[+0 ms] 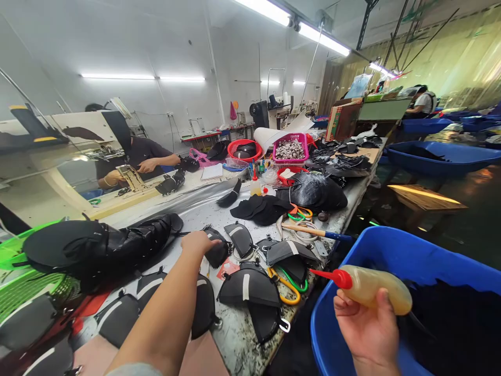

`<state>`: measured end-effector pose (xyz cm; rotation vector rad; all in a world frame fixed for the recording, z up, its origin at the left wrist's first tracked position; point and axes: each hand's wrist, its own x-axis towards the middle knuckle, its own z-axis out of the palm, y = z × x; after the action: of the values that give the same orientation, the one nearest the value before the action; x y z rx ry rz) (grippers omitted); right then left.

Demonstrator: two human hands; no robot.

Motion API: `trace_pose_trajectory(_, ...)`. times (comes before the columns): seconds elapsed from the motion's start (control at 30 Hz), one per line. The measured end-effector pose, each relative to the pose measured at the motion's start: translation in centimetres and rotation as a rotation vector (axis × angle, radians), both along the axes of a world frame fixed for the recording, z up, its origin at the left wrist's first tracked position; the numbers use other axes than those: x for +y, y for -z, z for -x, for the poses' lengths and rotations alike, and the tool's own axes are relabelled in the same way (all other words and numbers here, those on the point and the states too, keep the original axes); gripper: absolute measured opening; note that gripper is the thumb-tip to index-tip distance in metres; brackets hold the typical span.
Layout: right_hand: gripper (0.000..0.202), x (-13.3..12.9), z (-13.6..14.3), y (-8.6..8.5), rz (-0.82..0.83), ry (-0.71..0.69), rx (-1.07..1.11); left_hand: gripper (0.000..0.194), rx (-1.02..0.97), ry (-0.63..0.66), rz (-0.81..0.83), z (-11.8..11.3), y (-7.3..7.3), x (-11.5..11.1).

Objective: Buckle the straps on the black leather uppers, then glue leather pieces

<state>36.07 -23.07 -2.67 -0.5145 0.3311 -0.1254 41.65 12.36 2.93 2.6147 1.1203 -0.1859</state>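
My right hand (370, 326) is closed around a squeeze bottle (378, 287) of yellowish liquid, tilted on its side, its red nozzle pointing left over the table's edge. Across the table, my left hand (198, 244) grips a small curved black piece (217, 255) with fringed edges; most of its fingers are hidden behind the hand. Beside it lie similar black half-round pieces with metal rings, among them one with a pale strip (239, 239) and a larger one (246, 287) nearer me. More such pieces (119, 318) lie under and left of my left forearm.
A long black bundle (105, 245) lies at left, near green baskets (35, 292). A blue tub (324, 313) of black material stands at right. Scissors (287, 290), a blue-ended wooden handle (313, 231) and baskets (291, 141) crowd the table. Another person (143, 154) works behind a sewing machine (66, 151).
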Motion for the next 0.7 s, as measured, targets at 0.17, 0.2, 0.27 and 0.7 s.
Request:
trace_pose_trajectory(0.17, 0.053, 0.1, 0.2, -0.4, 0.001, -0.012, -0.027, 0.029, 0.005, -0.118, 0.118, 1.6, 1.3, 1.7)
trace_pose_trajectory(0.2, 0.054, 0.1, 0.3, -0.5, 0.002, -0.013, -0.024, 0.028, -0.002, -0.134, 0.154, 1.7, 1.5, 2.0)
trace_pose_trajectory(0.27, 0.058, 0.0, 0.3, -0.7, -0.002, -0.004, 0.004, 0.024, -0.034, -0.168, 0.218, 1.9, 1.8, 2.4)
trace_pose_trajectory(0.7, 0.056, 1.1, 1.4, -2.4, -0.008, -0.043, -0.021, 0.014, -0.834, -0.531, 0.910, 3.7, -0.7, 0.4)
